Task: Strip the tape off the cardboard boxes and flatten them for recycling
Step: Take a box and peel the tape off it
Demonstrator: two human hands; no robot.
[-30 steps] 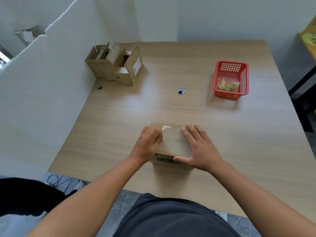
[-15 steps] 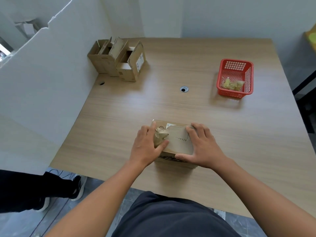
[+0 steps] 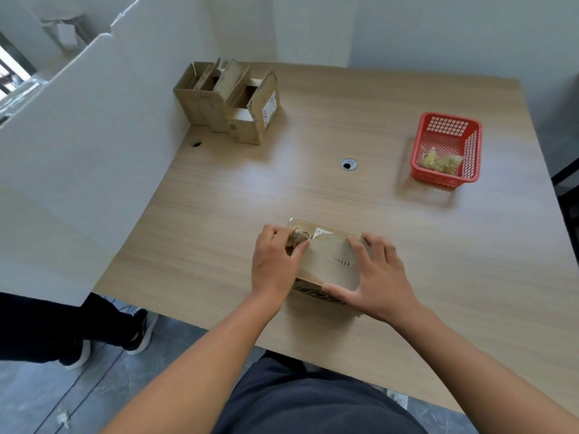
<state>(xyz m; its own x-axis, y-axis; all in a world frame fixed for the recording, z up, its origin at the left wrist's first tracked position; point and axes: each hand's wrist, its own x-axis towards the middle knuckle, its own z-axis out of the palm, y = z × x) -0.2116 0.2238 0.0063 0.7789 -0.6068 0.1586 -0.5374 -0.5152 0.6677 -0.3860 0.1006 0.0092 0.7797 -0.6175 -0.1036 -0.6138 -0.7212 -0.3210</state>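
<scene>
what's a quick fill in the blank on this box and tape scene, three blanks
The left hand pinches a wad of ____ on the cardboard box.
The right hand steadies the box from its ____ side.
The mesh basket holding crumpled scraps is ____.
Missing: tape; right; red.

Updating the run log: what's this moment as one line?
phase: peeling | left hand: pinches tape wad | right hand: presses box | red basket: holds tape scraps
</scene>
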